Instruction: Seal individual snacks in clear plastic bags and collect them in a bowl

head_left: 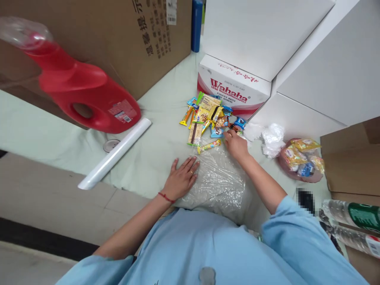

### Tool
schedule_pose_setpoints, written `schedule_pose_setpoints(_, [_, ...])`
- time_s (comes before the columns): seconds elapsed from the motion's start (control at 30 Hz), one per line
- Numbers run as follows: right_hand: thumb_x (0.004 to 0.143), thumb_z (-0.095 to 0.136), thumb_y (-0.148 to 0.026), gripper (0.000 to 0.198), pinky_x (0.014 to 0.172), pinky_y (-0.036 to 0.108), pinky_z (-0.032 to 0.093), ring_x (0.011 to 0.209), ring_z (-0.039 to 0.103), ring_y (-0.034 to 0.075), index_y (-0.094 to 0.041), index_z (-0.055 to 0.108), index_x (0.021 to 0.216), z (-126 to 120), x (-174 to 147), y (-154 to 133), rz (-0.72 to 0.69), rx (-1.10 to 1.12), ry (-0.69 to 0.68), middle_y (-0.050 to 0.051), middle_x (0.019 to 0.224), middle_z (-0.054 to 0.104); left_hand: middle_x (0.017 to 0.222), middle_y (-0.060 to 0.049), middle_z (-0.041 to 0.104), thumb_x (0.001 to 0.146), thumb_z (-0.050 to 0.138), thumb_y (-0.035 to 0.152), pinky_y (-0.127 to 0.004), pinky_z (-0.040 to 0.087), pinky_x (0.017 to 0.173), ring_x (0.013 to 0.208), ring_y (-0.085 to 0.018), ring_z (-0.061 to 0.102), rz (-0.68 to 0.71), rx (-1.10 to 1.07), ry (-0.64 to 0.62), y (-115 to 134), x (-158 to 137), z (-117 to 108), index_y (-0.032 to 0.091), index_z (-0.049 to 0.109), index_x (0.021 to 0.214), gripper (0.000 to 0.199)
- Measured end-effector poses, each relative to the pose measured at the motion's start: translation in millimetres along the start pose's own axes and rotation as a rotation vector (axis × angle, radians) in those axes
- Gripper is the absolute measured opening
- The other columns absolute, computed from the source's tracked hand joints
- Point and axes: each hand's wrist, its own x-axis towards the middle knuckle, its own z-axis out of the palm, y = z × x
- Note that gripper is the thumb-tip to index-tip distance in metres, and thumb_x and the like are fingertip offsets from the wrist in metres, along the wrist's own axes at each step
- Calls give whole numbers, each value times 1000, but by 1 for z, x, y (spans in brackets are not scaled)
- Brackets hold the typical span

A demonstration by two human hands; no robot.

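Note:
My left hand lies flat with fingers spread, at the left edge of a clear plastic sheet or bag spread on the cloth-covered table. My right hand reaches to the right front of a heap of wrapped snacks. Its fingers are curled and closed beside a light-blue snack packet; what they hold, if anything, is hidden. One yellow snack stick lies along the sheet's far edge, between both hands. Crumpled clear plastic sits to the right of my right hand.
A white-and-red Wahaba-style water carton stands behind the heap. At right is a pink bowl of wrapped snacks, near plastic bottles. A red detergent bottle and a white roll are at left, before a cardboard box.

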Motion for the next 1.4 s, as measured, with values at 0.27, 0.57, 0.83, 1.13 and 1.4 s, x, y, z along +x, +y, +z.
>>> schedule_pose_setpoints(0.27, [103,39,-27,36,78,32,46,98,66,27,-14,69,118,-6,22,-14,59,39,82,17,118,70,164,-12,39,105,36,34,-65,12,125,152,-28,38,-39,-40,-6,9,-3,-1,26,44,155,51])
schedule_pose_setpoints(0.57, [66,79,-57,45,41,19,18,42,24,5,-20,60,81,-16,-100,41,518,1471,-2,-8,57,45,162,-14,42,105,38,35,-64,6,126,152,-27,37,-29,-164,-14,43,17,10,21,45,153,51])
schedule_pose_setpoints(0.83, [93,56,-59,45,57,29,49,61,56,16,-17,71,98,33,-165,0,396,848,63,6,80,66,166,-13,34,105,39,33,-62,9,126,153,-27,35,47,-46,7,27,-8,14,25,39,157,53])
schedule_pose_setpoints(1.13, [91,66,-19,65,99,40,56,130,60,29,-30,48,152,11,-136,3,-243,278,-206,10,156,49,163,-15,39,105,39,37,-63,12,125,149,-29,42,52,23,27,25,-21,9,23,23,163,62])
schedule_pose_setpoints(1.4, [91,67,-21,65,97,39,57,125,63,28,-31,47,152,24,-140,-16,-186,311,-187,10,153,51,163,-16,39,104,40,35,-63,14,125,149,-30,42,45,-3,29,23,-26,9,25,17,165,66])
